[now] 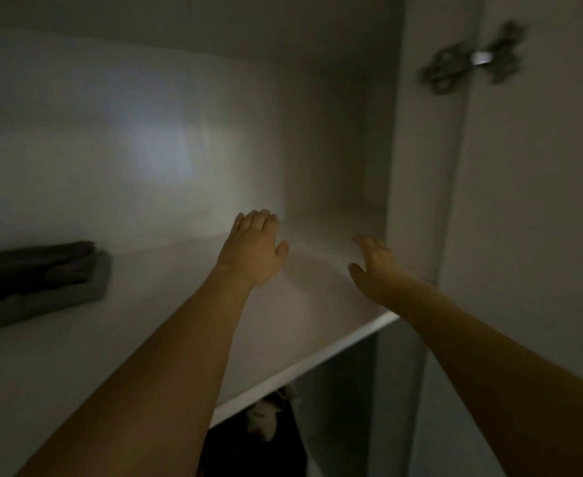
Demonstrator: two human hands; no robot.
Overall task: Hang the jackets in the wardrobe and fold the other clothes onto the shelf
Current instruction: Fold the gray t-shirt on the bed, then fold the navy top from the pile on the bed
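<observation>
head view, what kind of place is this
Most likely the inside of a wardrobe: a white shelf holding folded dark clothes, a door hinge at right, and garments hanging below the shelf.

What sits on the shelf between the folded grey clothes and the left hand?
Nothing: in the head view, bare white shelf separates the folded grey clothes from the left hand.

- The folded grey clothes (38,280) on the shelf (300,304) are running off the left picture edge.
- The door hinge (472,60) is blurring.
- Garments (269,418) under the shelf's front edge are showing only partly, too dark to identify.
</observation>
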